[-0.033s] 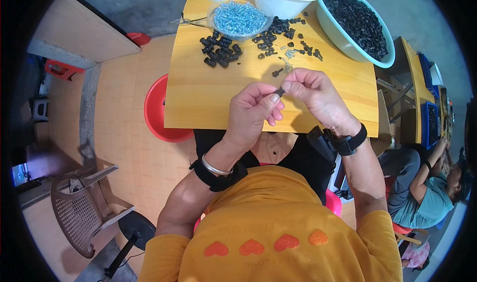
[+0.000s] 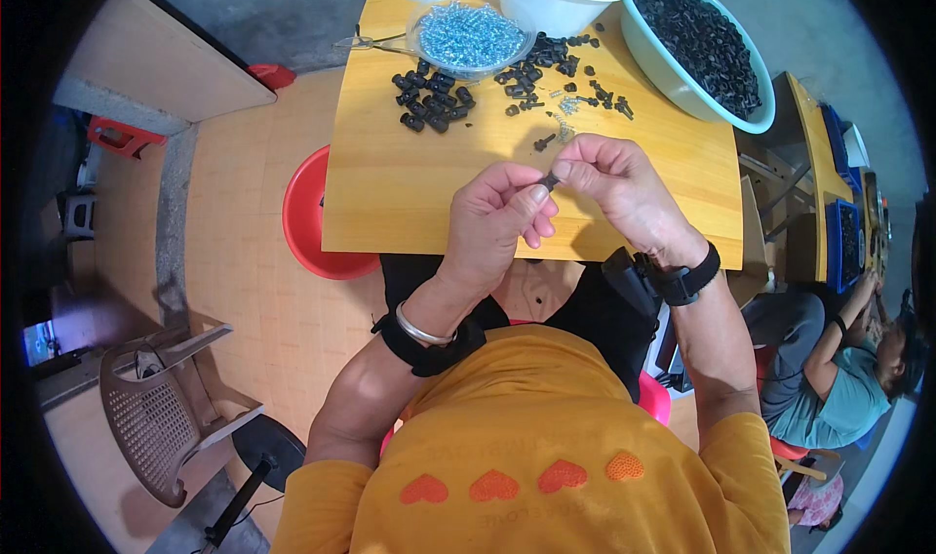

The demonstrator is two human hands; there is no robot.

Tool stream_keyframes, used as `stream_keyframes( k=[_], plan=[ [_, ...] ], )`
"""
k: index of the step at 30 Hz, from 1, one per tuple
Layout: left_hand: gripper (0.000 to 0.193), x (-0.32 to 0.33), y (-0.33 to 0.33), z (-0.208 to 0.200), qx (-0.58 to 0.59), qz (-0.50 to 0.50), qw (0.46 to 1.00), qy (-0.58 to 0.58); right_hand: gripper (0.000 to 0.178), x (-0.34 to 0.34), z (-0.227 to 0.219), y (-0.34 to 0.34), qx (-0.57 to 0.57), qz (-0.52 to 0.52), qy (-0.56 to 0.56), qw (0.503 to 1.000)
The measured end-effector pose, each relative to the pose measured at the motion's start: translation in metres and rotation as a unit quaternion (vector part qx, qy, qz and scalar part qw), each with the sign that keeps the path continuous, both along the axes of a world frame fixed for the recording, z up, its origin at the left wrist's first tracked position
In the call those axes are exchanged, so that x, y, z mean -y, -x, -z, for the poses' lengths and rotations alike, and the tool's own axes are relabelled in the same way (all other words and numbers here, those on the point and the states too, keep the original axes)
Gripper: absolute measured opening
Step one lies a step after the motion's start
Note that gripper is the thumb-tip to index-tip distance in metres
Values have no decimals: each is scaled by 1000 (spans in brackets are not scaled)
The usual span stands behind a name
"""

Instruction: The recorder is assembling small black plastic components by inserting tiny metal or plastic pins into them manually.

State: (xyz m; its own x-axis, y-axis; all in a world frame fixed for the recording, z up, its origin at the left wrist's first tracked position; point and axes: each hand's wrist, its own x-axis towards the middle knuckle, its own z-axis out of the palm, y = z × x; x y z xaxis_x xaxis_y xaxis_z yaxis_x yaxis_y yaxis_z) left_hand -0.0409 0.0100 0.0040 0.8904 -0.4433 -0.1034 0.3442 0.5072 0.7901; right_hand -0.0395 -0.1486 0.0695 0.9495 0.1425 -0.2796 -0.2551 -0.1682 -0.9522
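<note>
Over the near edge of the wooden table, my left hand (image 2: 502, 213) and my right hand (image 2: 609, 176) meet at the fingertips. Between them is a small black plastic part (image 2: 550, 179), pinched by thumb and fingers of both hands and mostly covered. Just beyond, a black stemmed piece (image 2: 544, 142) lies on the table (image 2: 409, 193). Farther off are tiny metal springs (image 2: 567, 106), loose black plastic pieces (image 2: 526, 81) and a cluster of black barrel-shaped parts (image 2: 434, 103). A clear round bowl (image 2: 531, 55) holds many bluish metal springs (image 2: 470, 35).
A pale green basin (image 2: 639, 37) full of black parts stands at the far right, beside a white tub (image 2: 565, 3). Scissors-like handles (image 2: 356, 42) lie left of the clear bowl. A red basin (image 2: 304, 217) is left of the table. Another person (image 2: 838, 378) sits at right.
</note>
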Motion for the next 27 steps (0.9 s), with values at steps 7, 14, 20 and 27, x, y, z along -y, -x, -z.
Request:
stream_keyframes(
  k=[7,14,20,27],
  plan=[
    [11,4,-4,-4,-25,0,1000,-9,10,-5,15,-1,31,33,-43,998],
    [11,7,-4,-5,-57,-20,998,-14,8,-17,27,10,184,79,79,977],
    [15,4,-5,0,-59,-10,998,-17,17,-13,22,13,325,-5,221,919],
    [15,6,-6,-2,-115,-6,993,17,30,-10,27,14,365,-37,288,884]
  ],
)
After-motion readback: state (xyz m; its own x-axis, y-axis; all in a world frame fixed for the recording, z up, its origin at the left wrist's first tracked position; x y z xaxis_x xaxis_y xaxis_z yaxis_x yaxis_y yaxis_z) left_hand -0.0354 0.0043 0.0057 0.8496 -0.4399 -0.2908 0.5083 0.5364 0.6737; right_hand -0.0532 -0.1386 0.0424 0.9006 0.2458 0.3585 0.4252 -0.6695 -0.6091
